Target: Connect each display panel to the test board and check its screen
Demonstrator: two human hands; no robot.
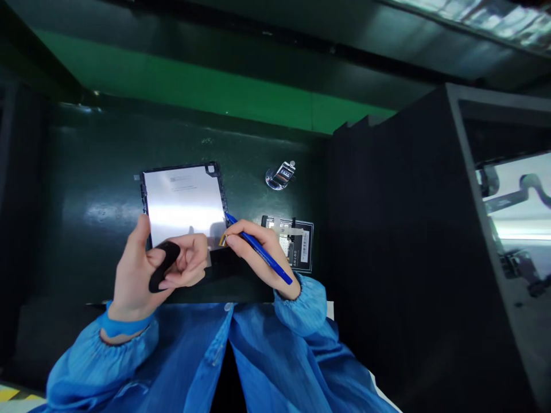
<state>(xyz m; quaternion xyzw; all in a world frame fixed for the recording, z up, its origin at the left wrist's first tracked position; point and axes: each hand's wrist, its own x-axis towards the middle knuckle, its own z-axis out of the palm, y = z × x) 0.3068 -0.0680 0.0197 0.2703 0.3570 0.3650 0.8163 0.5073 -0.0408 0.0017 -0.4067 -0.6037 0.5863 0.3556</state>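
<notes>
A flat panel with a shiny silver back and a black frame lies on the dark bench, its near edge partly covered by my hands. My left hand is at its near left corner, thumb raised and the other fingers curled around a black curved piece of a kind I cannot make out. With my right hand I grip a blue pen, its tip at the panel's right edge. A small orange-gold strip shows beside the right fingertips.
Right of the hands lies a small electronic device with exposed circuitry and a labelled part. Farther back stands a shiny metal tally counter. A tall black partition borders the bench on the right; a green strip runs along the back.
</notes>
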